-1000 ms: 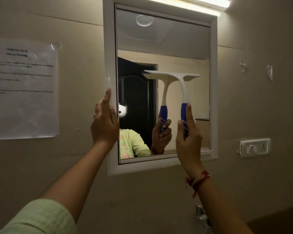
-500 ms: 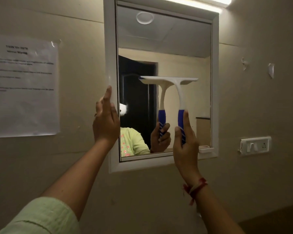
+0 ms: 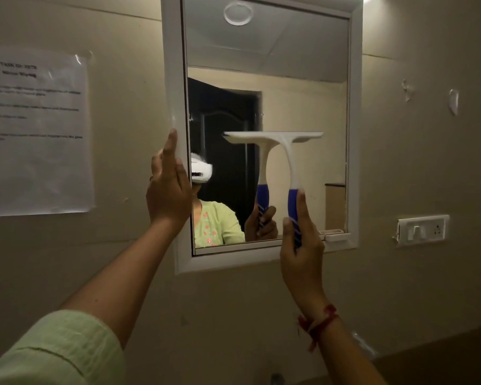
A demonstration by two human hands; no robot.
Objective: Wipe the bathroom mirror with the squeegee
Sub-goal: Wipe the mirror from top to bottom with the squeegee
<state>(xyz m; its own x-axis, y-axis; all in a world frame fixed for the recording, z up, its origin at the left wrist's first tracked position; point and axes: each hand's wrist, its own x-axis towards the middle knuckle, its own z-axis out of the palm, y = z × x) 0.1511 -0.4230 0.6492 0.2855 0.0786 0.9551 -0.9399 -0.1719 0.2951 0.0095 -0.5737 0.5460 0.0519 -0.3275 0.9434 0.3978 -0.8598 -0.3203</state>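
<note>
Streaks threaten if your right hand (image 3: 303, 254), clenched on the squeegee (image 3: 285, 151), tilts its blade, seemingly against the mirror (image 3: 303, 93), while your left hand (image 3: 168, 187) steadies the frame (image 3: 172, 65).

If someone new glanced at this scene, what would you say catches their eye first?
Probably the white squeegee with its blue grip, held upright by the right hand, blade against the lower half of the white-framed mirror. Next, the left hand resting on the frame's left edge. A printed paper sheet hangs on the wall to the left.
</note>
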